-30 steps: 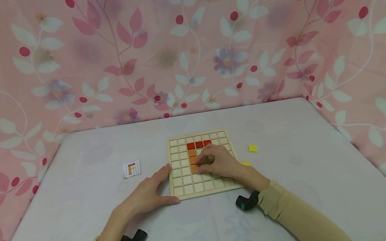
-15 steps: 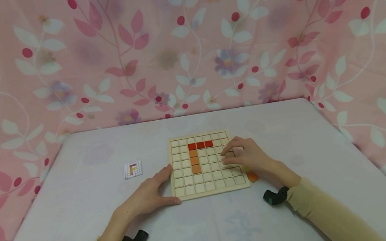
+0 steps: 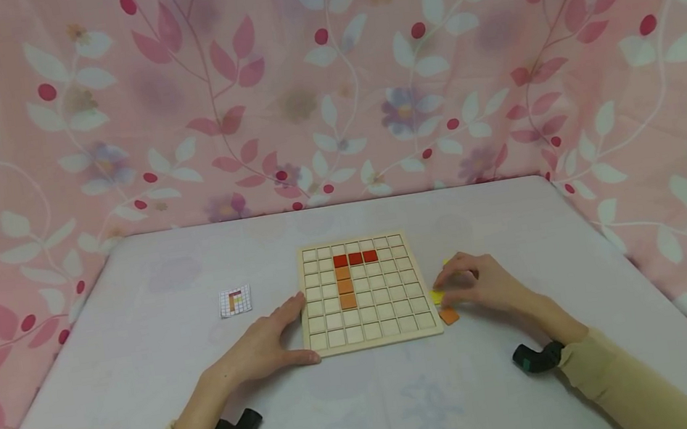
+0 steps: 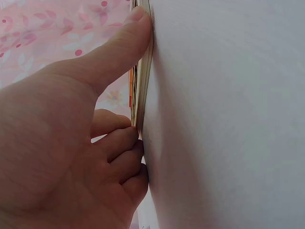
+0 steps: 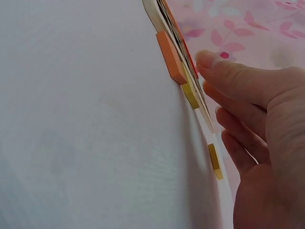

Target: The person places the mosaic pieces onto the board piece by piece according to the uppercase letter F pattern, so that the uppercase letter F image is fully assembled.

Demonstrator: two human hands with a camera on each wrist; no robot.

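My left hand (image 3: 253, 348) rests on the left edge of a wooden grid board (image 3: 332, 322), its thumb at the near corner. In the left wrist view the thumb lies along the board's rim. My right hand (image 3: 488, 283) hovers just off the board's right side, thumb and fingers apart with nothing held. Under its fingertips lies a yellow tile (image 3: 437, 296), partly covered. Nearer the front is a loose orange tile (image 3: 449, 316). Another yellow tile (image 5: 215, 161) shows farther off in the right wrist view. Red tiles (image 3: 355, 258) form a row in the grid, above a column of orange tiles (image 3: 345, 287).
Left of the board lies a small printed card (image 3: 235, 301) with a coloured grid pattern. A pale cloth covers the table (image 3: 385, 414). Behind it hangs a pink floral curtain (image 3: 325, 85).
My right hand has left an orange tile in the column and moved right, off the board, to the loose tiles. The left hand stays at the board's left edge.
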